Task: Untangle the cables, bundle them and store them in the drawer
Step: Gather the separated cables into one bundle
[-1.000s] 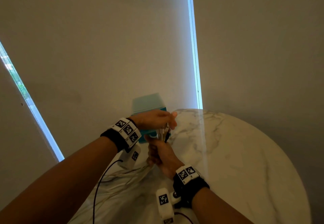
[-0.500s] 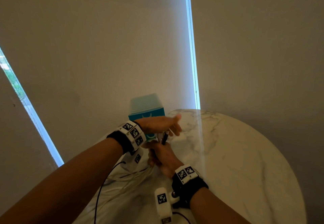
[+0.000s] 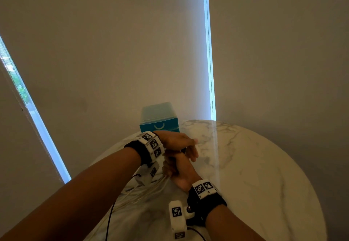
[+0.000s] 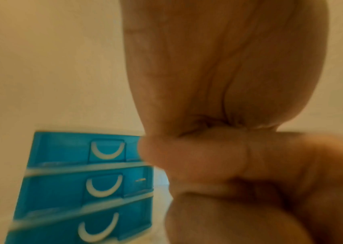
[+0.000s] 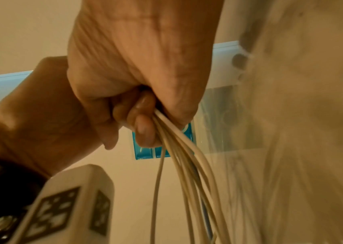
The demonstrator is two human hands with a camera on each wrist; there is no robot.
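My right hand (image 3: 175, 167) is a fist round a bundle of white cables (image 3: 145, 191), which trail down-left over the marble table (image 3: 245, 174). In the right wrist view its curled fingers (image 5: 143, 125) clamp the cables (image 5: 176, 156) where they fan out below. My left hand (image 3: 175, 141) lies over the top of that fist, fingers stretched to the right and drooping over it. The cable ends are hidden beneath it. A blue drawer unit (image 3: 160, 125) with three shut drawers (image 4: 78, 181) stands just behind both hands.
The round marble table stretches to the right and front of my hands. Its left edge (image 3: 113, 154) curves close to the cables. A thin black lead (image 3: 109, 218) from the wrist gear hangs at the front left. Blinds with bright gaps fill the background.
My left hand pinched the cable plugs above the right fist, then let go, straightened its fingers and came down onto the fist. The plugs no longer show. The right hand kept its grip.
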